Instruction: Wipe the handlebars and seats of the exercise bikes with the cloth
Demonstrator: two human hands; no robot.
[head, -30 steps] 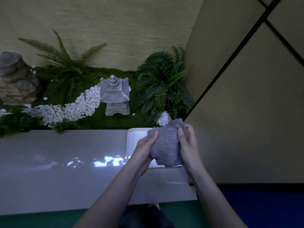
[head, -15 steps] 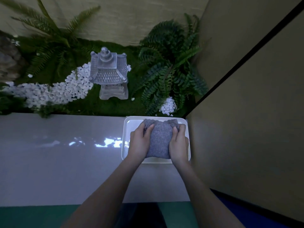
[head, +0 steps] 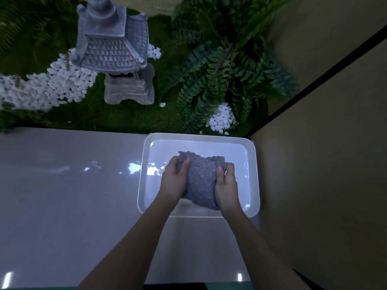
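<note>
A grey fuzzy cloth [head: 202,181] is bunched between both hands, low inside a white rectangular tray [head: 144,174]. My left hand [head: 174,181] grips the cloth's left side with its thumb on top. My right hand [head: 227,186] grips the right side, fingers curled over its edge. No exercise bike is in view.
The tray stands at the right end of a glossy white ledge [head: 69,195], against a beige wall [head: 324,164]. Behind the ledge lies a small garden bed with a grey stone lantern [head: 117,53], white pebbles [head: 52,86] and ferns [head: 219,65].
Both hands have lowered the cloth from above the tray down into it. The view has tilted down and come closer to the ledge.
</note>
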